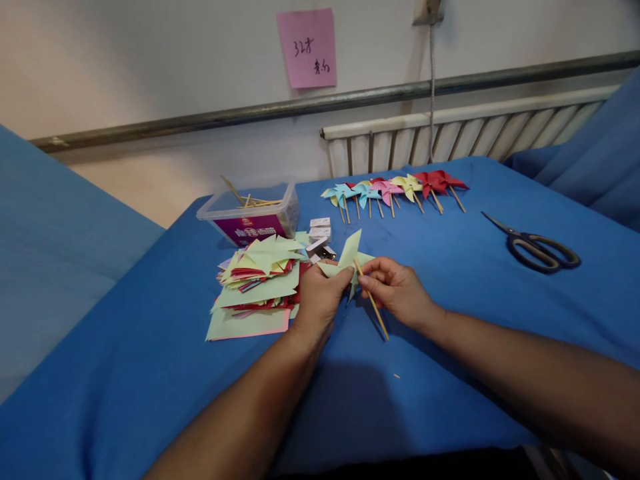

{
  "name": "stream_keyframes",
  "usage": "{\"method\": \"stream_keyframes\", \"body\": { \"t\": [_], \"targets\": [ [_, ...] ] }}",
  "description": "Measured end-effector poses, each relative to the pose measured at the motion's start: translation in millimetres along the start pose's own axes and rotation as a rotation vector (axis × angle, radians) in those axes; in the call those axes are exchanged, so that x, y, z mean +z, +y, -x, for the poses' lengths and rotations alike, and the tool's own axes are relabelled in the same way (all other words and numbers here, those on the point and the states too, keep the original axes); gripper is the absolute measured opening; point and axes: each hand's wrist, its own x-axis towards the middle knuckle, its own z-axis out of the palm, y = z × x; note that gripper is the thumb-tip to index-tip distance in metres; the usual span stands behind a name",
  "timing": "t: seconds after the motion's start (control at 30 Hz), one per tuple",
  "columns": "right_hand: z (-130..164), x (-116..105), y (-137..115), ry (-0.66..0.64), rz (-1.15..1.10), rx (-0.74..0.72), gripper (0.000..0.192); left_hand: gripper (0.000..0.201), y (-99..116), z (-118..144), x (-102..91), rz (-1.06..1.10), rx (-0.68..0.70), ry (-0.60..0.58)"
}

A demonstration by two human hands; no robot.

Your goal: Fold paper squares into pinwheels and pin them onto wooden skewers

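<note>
The left hand (323,290), angled inward, is pinching the green pinwheel (351,249) above the blue table (475,287); the right hand (397,287) is clamping the stick (376,309) near its centre. The pink note (307,50) is displaying "32".

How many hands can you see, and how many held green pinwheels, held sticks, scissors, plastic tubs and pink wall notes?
Left hand and right hand: 2
Held green pinwheel: 1
Held stick: 1
Scissors: 1 pair
Plastic tub: 1
Pink wall note: 1
Total: 7
</note>
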Motion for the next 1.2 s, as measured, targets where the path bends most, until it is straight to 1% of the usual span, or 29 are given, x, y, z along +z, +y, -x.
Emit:
{"method": "stream_keyframes", "body": {
  "t": [0.1, 0.23, 0.4, 0.57, 0.7, 0.77, 0.97, 1.2],
  "targets": [
    [5.2, 1.4, -1.2, 0.054, 0.032, -0.059, 0.029, 0.020, 1.9, 1.3, 0.1, 0.023, 0.003, -0.009],
    [8.6, 2.5, -2.0, 0.076, 0.061, -0.083, 0.026, 0.021, -1.1, 2.3, 0.3, 0.041, -0.013, -0.022],
    [7.0, 1.7, 0.3, 0.133, 0.086, -0.141, 0.033, 0.018, -5.8, 2.3, 1.6, 0.131, -0.073, -0.079],
    [8.1, 0.0, 2.8, 0.146, 0.160, -0.179, 0.031, 0.021, -4.3, 2.9, 2.2, 0.200, -0.098, -0.105],
    [7.3, -2.0, 4.1, 0.142, 0.164, -0.169, 0.029, 0.025, -4.3, 3.8, 1.4, 0.240, -0.108, -0.150],
    [5.6, -3.2, 4.2, 0.130, 0.143, -0.157, 0.030, 0.025, -4.3, 4.4, 1.0, 0.259, -0.110, -0.152],
    [2.2, -5.3, -1.7, 0.104, 0.007, -0.021, 0.033, 0.028, -2.1, 6.1, 0.2, 0.293, -0.115, -0.149],
    [2.9, -6.2, -2.9, 0.060, -0.123, 0.039, 0.034, 0.029, 1.2, 7.7, -1.1, 0.305, -0.137, -0.176]
  ]
}}
